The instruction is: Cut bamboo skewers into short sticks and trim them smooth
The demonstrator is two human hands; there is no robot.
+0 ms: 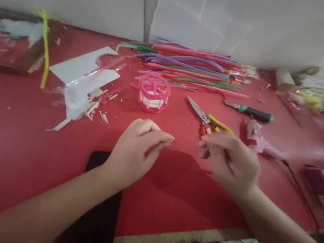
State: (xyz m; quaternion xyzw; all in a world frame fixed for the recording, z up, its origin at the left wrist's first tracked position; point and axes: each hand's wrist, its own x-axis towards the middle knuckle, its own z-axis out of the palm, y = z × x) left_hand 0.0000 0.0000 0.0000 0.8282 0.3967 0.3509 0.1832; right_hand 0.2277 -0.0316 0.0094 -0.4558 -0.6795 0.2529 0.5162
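My left hand (138, 148) hovers over the red table (12, 136), its fingers curled with fingertips pinched together; what they hold, if anything, is too small to see. My right hand (230, 161) is beside it, its fingers also curled into a pinch, close to the handles of the yellow-and-red scissors (207, 120). Behind my hands stands a small round pink-and-white drum-like piece (154, 92) made of straws.
A heap of coloured straws (190, 67) lies at the back. A green-handled knife (249, 111) and a pink glue gun (260, 141) with its cord lie to the right. White paper and plastic scraps (84, 76) lie at left, a black phone (95, 208) near the front edge.
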